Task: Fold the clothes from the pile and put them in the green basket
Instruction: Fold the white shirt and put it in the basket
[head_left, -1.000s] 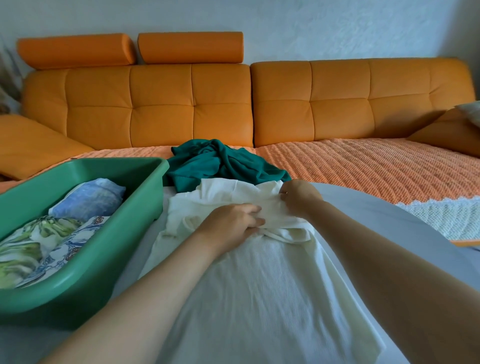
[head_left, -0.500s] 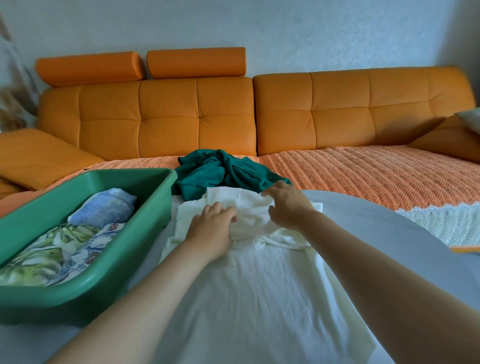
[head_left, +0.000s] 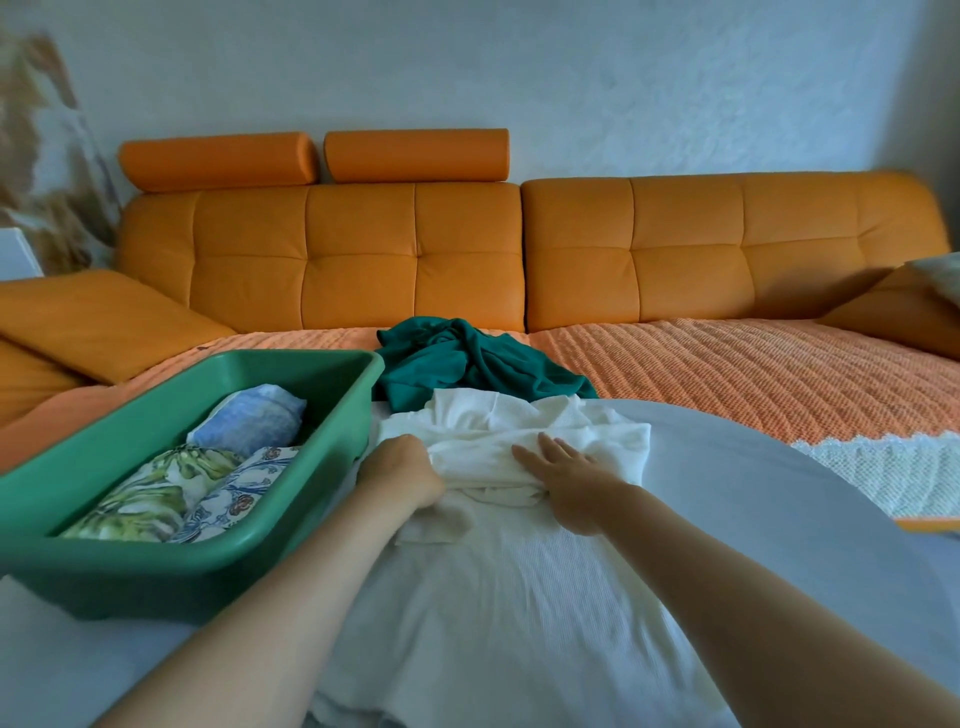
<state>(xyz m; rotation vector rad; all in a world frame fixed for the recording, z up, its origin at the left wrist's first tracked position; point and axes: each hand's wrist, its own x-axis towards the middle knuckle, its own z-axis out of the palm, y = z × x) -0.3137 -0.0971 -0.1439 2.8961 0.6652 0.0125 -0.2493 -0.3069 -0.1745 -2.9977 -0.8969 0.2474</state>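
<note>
A white garment (head_left: 498, 587) lies spread on the grey table (head_left: 779, 493) in front of me, its far end bunched up. My left hand (head_left: 400, 470) grips the bunched left edge, fingers curled into the fabric. My right hand (head_left: 566, 470) lies flat on the bunched cloth, fingers straight. A crumpled dark green garment (head_left: 467, 358) sits just beyond the white one. The green basket (head_left: 130, 561) stands at the left, holding a blue folded piece (head_left: 254, 418) and floral folded pieces (head_left: 171, 493).
An orange sofa (head_left: 415, 260) with a woven orange cover (head_left: 727, 374) runs across the back. Orange cushions lie at far left and far right. A white lace edge (head_left: 883, 467) shows beside the table at right.
My left hand slid left to the garment's edge and my right hand flattened out and moved right. The view tilted upward, showing more of the wall.
</note>
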